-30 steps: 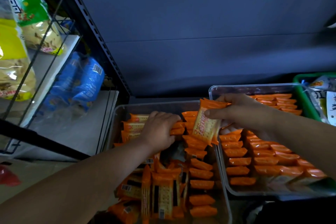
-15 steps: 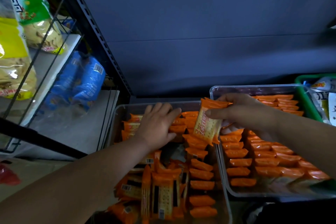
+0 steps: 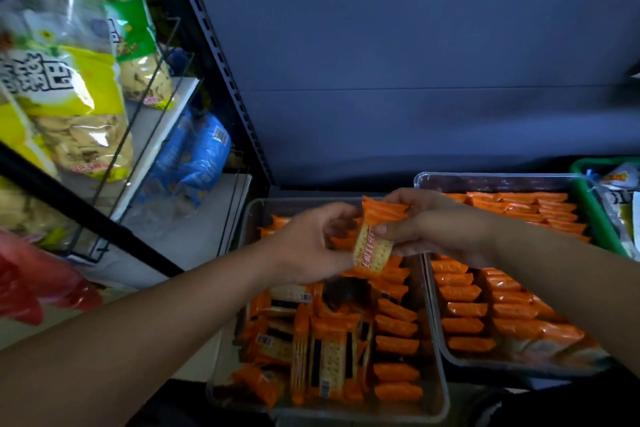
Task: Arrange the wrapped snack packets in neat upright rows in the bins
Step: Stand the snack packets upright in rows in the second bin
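Comparing with half a second earlier: the left hand (image 3: 304, 246) has quit the far packets of the left bin (image 3: 277, 200) and risen to meet the cracker packet (image 3: 372, 246). The right hand (image 3: 440, 229) holds that packet above the bin's far end. Right grip: grasping the packet, thumb on its face, with the packet upright and slightly tilted. Left grip: fingers curled at the packet's left edge and touching it; motion blur prevents saying whether they grasp.

Assessment: a hand-over or straightening appears to be under way before placement. In the left bin one upright row (image 3: 394, 340) runs along the right side, and loose packets (image 3: 322, 350) lie jumbled beside it. The right bin (image 3: 485, 177) appears filled in rows.
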`<state>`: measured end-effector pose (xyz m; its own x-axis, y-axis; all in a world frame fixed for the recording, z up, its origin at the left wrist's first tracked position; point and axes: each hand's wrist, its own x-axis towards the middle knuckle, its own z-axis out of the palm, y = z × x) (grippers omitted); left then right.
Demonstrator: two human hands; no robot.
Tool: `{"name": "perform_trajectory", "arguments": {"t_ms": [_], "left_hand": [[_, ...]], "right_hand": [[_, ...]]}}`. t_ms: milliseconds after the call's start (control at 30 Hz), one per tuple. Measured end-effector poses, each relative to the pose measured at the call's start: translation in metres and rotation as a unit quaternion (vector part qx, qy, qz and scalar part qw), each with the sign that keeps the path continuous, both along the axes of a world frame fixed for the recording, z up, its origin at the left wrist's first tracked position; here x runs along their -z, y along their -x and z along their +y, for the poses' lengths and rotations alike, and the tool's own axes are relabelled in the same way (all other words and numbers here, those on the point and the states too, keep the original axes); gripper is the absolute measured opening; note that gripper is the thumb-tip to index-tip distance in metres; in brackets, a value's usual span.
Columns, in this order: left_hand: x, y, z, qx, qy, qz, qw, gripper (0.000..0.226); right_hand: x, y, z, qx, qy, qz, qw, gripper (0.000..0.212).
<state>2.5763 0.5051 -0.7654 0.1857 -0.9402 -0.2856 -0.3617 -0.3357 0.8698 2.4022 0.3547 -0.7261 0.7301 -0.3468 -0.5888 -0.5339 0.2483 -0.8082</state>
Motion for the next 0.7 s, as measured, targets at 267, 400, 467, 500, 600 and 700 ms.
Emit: {"name": "perform_trajectory", "arguments": {"t_ms": [267,400,467,500,600,700], "left_hand": [[0.002,-0.015,0.016,-0.001,0.006,-0.007,1.000,0.039],[0.010,-0.028,0.016,0.005,0.019,-0.041,0.999,0.039],[0.017,-0.034,0.018,-0.010,0.010,-0.053,0.999,0.042],[0.021,-0.037,0.020,-0.015,-0.001,-0.068,0.998,0.045],[0.029,-0.047,0.028,-0.006,-0.054,-0.165,0.985,0.048],[0.032,-0.055,0.038,0.030,-0.068,-0.228,0.971,0.031]], "right_hand": [[0.002,-0.018,0.016,-0.103,0.204,-0.006,0.974,0.034],[0.008,-0.029,0.013,-0.106,0.267,-0.029,0.957,0.039],[0.014,-0.033,0.009,-0.126,0.287,-0.022,0.949,0.029],[0.019,-0.034,0.007,-0.141,0.308,-0.012,0.941,0.026],[0.034,-0.034,0.004,-0.213,0.357,0.036,0.909,0.032],[0.056,-0.038,0.011,-0.276,0.434,0.087,0.853,0.048]]}}
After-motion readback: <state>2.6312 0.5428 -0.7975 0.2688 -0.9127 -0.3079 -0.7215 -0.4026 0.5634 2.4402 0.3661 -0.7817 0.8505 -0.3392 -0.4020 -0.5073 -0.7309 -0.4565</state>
